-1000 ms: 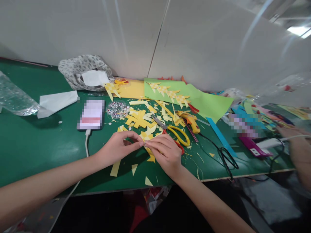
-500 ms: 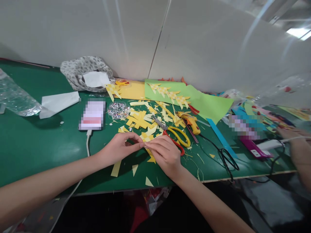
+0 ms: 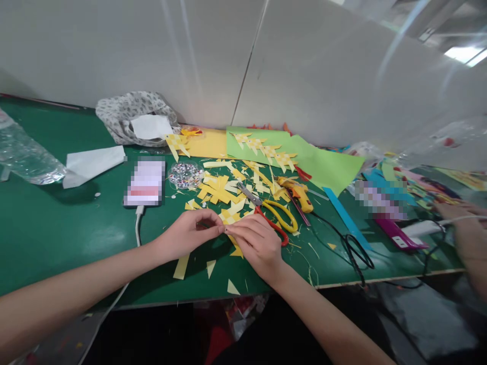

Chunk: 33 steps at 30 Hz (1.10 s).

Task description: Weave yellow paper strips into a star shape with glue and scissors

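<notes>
My left hand [image 3: 194, 230] and my right hand [image 3: 258, 243] meet fingertip to fingertip over the table's front half. Both are closed in a pinch on something tiny, too small to make out. Beneath and just behind them lies a yellow checked woven-paper piece [image 3: 229, 215], partly hidden by the fingers. Scissors [image 3: 272, 208] with one yellow and one red handle rest beside my right hand, blades pointing back left. Behind my left hand is a clear round case [image 3: 185, 175] of small googly eyes. Yellow paper strips and scraps [image 3: 216, 190] lie scattered between.
A yellow glue gun [image 3: 300, 195] with a black cord lies right of the scissors. Woven paper fish [image 3: 266, 149] sit on green sheets behind. A charging phone [image 3: 144, 182], plastic bottle [image 3: 30, 152] and cloth bag [image 3: 133, 111] are left. Another person's hand [image 3: 464, 215] is far right.
Both hands stay pinched together at almost the same spot, with only slight finger movement. The view has tilted a little.
</notes>
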Each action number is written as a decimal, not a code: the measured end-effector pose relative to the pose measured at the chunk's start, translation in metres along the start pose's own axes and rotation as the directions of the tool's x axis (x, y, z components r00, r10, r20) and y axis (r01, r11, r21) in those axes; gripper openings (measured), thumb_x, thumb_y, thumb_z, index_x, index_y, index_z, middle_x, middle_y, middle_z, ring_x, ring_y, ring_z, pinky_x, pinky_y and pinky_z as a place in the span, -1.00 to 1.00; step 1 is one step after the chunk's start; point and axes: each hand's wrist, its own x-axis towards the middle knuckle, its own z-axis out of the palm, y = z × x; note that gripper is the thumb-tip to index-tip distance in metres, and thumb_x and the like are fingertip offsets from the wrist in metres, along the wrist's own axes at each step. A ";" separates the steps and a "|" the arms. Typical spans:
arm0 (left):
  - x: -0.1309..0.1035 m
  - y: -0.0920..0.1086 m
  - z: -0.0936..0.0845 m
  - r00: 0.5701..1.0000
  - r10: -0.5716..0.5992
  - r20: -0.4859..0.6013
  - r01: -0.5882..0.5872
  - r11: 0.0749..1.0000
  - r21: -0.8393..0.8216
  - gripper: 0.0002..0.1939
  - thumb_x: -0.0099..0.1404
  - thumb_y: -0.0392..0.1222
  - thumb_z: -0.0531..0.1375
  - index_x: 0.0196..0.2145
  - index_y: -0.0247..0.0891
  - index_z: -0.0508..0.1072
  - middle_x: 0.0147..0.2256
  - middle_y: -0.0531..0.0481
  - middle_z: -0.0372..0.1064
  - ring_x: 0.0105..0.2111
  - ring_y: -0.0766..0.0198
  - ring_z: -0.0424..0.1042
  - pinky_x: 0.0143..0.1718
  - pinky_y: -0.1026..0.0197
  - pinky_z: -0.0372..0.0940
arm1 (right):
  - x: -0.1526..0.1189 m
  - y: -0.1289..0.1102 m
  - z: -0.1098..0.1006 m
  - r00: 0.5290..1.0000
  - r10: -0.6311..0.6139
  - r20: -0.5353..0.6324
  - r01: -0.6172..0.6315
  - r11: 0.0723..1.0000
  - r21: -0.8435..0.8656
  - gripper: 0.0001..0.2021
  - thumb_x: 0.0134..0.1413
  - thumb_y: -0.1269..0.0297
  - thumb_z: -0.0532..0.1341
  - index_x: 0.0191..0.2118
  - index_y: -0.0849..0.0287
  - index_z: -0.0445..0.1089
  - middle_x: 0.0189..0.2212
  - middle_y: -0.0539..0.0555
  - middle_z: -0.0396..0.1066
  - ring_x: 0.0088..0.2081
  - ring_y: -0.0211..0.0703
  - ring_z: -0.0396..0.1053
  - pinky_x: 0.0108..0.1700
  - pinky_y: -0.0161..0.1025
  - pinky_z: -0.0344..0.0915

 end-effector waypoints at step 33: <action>0.003 0.001 -0.005 0.999 0.048 -0.006 -0.048 0.998 -0.049 -0.94 0.14 -0.25 0.13 -0.47 -0.27 0.31 -0.41 0.05 0.35 -0.35 0.34 0.36 -0.24 0.25 0.25 | 0.005 0.002 -0.004 0.866 0.496 -0.066 -0.461 0.842 0.278 -0.91 -0.05 0.38 0.26 -0.37 0.05 0.49 -0.42 0.00 0.48 -0.34 -0.20 0.40 -0.23 -0.17 0.35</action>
